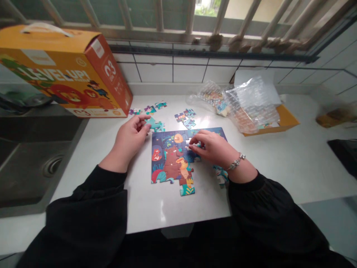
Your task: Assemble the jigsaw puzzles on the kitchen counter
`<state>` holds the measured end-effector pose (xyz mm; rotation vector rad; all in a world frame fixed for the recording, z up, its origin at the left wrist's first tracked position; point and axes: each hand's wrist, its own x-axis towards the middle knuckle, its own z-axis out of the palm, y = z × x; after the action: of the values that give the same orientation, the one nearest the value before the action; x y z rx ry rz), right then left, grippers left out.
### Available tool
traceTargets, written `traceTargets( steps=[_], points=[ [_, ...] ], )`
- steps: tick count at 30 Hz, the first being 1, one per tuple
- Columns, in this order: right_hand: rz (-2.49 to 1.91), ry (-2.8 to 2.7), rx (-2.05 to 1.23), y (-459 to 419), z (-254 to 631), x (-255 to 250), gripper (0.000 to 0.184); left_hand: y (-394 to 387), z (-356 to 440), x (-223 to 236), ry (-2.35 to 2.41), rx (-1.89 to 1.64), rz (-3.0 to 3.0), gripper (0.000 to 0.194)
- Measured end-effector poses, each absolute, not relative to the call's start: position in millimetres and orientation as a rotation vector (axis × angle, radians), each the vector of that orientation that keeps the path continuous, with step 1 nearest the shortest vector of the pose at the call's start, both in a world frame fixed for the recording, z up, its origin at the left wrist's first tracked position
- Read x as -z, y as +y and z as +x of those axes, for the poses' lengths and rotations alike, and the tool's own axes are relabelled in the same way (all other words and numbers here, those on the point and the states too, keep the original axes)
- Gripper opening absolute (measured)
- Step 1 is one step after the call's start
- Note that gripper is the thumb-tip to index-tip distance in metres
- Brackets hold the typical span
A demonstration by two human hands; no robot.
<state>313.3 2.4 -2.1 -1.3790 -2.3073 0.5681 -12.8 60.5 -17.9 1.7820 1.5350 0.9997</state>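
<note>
Narrow grips are shown by both hands: the left hand (129,139) is loosely curled, its fingers (145,127) at the edge of a cluster of teal jigsaw pieces (155,126), though whether they are pinched cannot be told, while the right hand (212,147) is held low, its fingers (195,143) laid on the jigsaw puzzle (170,163), any piece beneath them being hidden. A white countertop (164,210) runs beside a steel sink (33,167). An orange puzzle box (64,74) is stood at the back left, and a crumpled plastic bag (251,106) lies at the back right on a shallow orange box (287,120). The puzzle is laid mid-counter between the hands, and loose pieces (185,118) are scattered beyond it. Each piece is judged light, thin and stiff, prone to sliding, and best lifted by its edges. A silver bracelet (236,162) is worn above the right hand.
</note>
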Motion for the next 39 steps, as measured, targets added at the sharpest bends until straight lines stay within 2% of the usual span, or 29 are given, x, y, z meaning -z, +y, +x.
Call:
traceTargets(
  steps=[7,14,23,39],
  points=[
    [-1.376,-2.317,-0.617,9,313,3,0.012,44,4,13,1.460,-0.763,1.806,0.057],
    [-1.339,-2.329,-0.632,10,314,6,0.013,42,12,19,1.357,-0.691,1.730,0.062],
    [-1.347,-2.320,-0.612,8,314,6,0.009,40,13,20,1.303,-0.687,1.690,0.042],
    [-1.374,-2.313,-0.586,6,314,13,0.008,31,16,10,1.180,-0.640,1.809,0.039]
  ],
)
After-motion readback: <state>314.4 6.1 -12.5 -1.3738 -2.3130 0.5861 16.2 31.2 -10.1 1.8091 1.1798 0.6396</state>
